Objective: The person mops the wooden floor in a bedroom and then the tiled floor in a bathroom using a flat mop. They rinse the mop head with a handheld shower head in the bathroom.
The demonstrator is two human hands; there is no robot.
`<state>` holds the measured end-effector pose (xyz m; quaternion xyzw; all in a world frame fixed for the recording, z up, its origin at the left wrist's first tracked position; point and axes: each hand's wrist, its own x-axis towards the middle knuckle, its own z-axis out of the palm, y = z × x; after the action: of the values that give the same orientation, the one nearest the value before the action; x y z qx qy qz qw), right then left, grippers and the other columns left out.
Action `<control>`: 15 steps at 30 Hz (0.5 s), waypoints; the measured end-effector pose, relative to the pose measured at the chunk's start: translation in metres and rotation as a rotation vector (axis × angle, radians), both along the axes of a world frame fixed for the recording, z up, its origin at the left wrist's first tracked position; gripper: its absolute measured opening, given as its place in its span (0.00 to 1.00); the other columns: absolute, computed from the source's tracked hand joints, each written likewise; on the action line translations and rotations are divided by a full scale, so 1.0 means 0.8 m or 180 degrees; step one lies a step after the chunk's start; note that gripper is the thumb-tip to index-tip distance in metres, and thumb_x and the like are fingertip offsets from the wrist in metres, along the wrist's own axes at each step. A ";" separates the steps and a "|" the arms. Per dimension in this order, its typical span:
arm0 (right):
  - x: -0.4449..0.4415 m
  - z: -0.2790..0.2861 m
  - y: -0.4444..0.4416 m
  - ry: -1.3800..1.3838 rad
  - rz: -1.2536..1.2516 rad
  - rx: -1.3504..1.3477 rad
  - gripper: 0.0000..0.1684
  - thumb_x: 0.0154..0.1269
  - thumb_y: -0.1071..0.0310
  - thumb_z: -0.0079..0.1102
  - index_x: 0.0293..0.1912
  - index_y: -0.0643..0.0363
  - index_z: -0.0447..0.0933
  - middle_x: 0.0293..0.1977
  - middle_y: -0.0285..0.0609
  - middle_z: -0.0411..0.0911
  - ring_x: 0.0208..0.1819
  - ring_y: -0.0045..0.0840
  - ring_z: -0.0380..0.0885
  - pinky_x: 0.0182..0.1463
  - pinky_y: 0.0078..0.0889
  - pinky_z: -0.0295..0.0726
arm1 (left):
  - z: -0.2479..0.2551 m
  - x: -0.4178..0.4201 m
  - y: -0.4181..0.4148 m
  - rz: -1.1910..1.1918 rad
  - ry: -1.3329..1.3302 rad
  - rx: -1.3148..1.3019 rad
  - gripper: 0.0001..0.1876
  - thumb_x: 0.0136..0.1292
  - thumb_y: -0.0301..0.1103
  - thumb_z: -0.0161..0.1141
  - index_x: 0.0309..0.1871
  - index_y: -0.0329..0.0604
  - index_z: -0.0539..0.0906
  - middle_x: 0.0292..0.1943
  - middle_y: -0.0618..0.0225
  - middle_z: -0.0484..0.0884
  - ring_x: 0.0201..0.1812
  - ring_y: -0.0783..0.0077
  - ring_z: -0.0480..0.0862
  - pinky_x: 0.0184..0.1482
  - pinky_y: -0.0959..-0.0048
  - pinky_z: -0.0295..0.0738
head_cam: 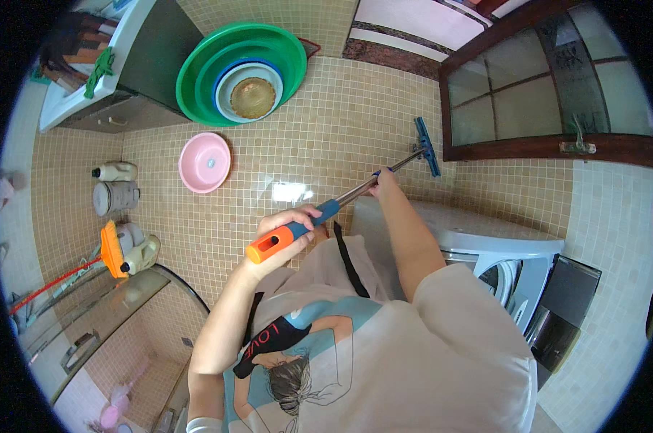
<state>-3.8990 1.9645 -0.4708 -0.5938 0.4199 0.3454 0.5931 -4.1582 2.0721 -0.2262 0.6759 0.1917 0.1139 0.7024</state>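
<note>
My left hand [285, 230] is closed around the blue and orange grip of a long-handled floor tool, with the orange end sticking out past it towards me. Further along, my right hand [383, 184] grips the metal pole [356, 192] near a blue collar. The pole runs up and to the right to a narrow blue head [427, 146], like a squeegee or mop head, on the tiled floor [337, 119] near the wooden door. A pink basin [205, 162] stands on the floor at the left of my hands.
Nested green basins [188, 81] stand beside a cabinet [166, 65]. A glazed wooden door [521, 143] is at the upper right, a white washing machine [510, 246] at my right. Along the left wall are bottles [118, 171], a tub [115, 197] and an orange broom [111, 249], near a glass shower enclosure [126, 319].
</note>
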 end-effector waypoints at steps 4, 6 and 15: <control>-0.002 -0.007 0.003 0.0248 0.0124 0.0036 0.06 0.62 0.66 0.35 0.36 0.58 0.59 0.24 0.41 0.62 0.20 0.26 0.63 0.17 0.29 0.63 | 0.021 0.001 0.002 -0.0043 0.0216 0.0014 0.07 0.47 0.20 0.57 0.31 0.39 0.76 0.42 0.60 0.77 0.45 0.68 0.76 0.46 0.73 0.70; -0.026 0.000 0.007 0.0027 0.0369 -0.0258 0.06 0.62 0.67 0.36 0.38 0.57 0.59 0.24 0.41 0.62 0.21 0.26 0.63 0.16 0.28 0.62 | 0.030 -0.016 0.000 -0.0099 0.0498 0.0036 0.08 0.45 0.20 0.57 0.31 0.39 0.76 0.42 0.60 0.78 0.44 0.68 0.77 0.45 0.73 0.70; -0.204 0.082 0.062 0.0207 0.0663 -0.0407 0.12 0.60 0.69 0.40 0.44 0.58 0.59 0.29 0.44 0.67 0.23 0.28 0.69 0.18 0.32 0.68 | 0.077 -0.173 -0.012 0.0746 0.0644 0.0343 0.06 0.44 0.21 0.56 0.28 0.37 0.77 0.37 0.58 0.79 0.39 0.70 0.78 0.42 0.74 0.72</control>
<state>-4.0623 2.0143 -0.4055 -0.6593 0.3961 0.3968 0.5009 -4.2963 2.0626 -0.1645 0.6937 0.3326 0.1365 0.6241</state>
